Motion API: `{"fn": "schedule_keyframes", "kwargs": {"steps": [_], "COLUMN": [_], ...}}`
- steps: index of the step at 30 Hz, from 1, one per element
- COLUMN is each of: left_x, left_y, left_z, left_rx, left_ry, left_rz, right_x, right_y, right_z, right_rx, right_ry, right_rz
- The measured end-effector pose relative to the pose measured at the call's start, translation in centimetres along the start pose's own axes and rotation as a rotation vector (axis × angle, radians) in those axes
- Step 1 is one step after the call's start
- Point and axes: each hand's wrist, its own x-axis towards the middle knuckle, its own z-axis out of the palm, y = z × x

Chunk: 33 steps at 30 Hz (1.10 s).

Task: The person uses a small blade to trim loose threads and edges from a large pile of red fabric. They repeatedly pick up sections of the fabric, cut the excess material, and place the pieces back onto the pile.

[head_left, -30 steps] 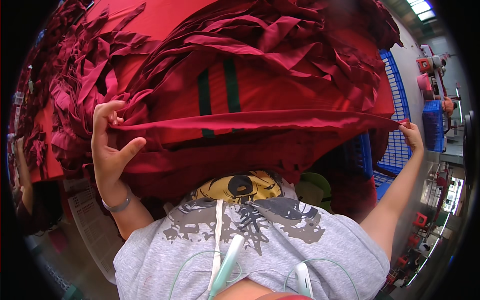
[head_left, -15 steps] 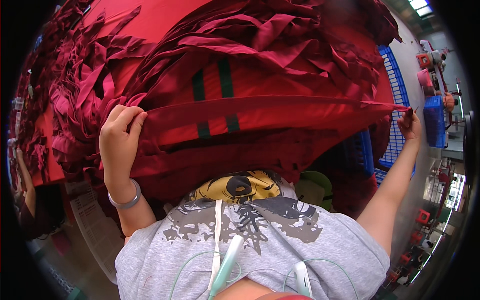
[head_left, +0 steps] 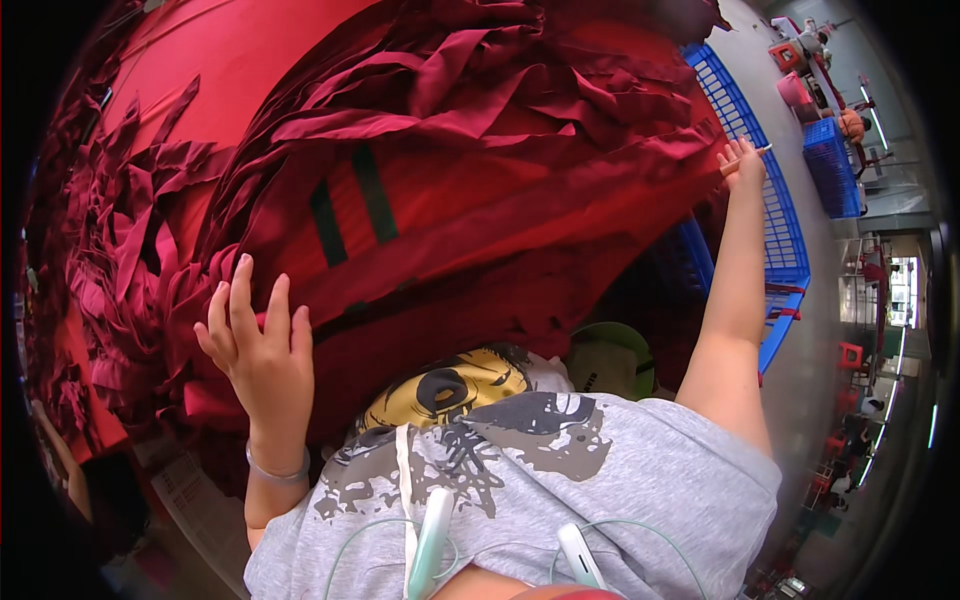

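A long dark red fabric strip [head_left: 520, 212] slants across the red table in front of me, its far right end beside my right hand [head_left: 742, 165]. That hand is reached out over the table's right edge, fingers curled around a thin, pale, pen-like stick; whether it also grips the strip's end I cannot tell. My left hand [head_left: 265, 350] is raised with its fingers spread, holding nothing, just above the near left folds of fabric. Beyond the strip lies a heaped pile of maroon strips [head_left: 440, 100]. Two dark green bands [head_left: 374, 195] show on the red surface.
A blue plastic basket [head_left: 770, 210] stands along the table's right side, by my right forearm. More tangled strips [head_left: 130, 260] lie at the left. A green-rimmed cap-like thing [head_left: 610, 355] sits near my waist. Another person's arm [head_left: 62, 460] shows at the far left.
My left hand has let go of the strip and spread its fingers. My right hand has moved farther away and inward. The view has turned, and the strip now slants upward to the right.
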Motion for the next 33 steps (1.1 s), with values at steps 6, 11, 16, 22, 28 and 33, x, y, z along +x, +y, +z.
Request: {"fn": "schedule_keyframes", "kwargs": {"steps": [6, 11, 16, 22, 28, 33], "left_x": [-1.4, -1.5, -1.9, -1.4, -1.3, -1.3], "left_y": [2.8, 1.8, 2.0, 3.1, 3.4, 3.8], "left_z": [1.2, 3.4, 3.2, 4.2, 4.8, 5.1], "left_rx": [-0.474, -0.393, -0.432, -0.374, -0.363, -0.318], "left_ry": [-0.176, -0.230, -0.180, -0.122, -0.050, -0.003], "left_rz": [0.156, 0.174, 0.156, 0.128, 0.100, 0.085], "right_x": [-5.6, -7.6, -24.1, -40.8, -45.1, -45.3], "right_y": [1.3, -1.5, -4.4, -0.3, 1.7, 1.9], "right_z": [3.8, 5.3, 11.5, 14.4, 13.7, 13.3], "right_rx": [-1.035, -1.284, -1.028, -0.425, -0.796, -0.815], "right_ry": [-0.484, -0.235, -0.352, -1.016, -1.137, -1.099], "right_rz": [-0.627, -0.559, -0.723, -0.925, -1.111, -1.205]}}
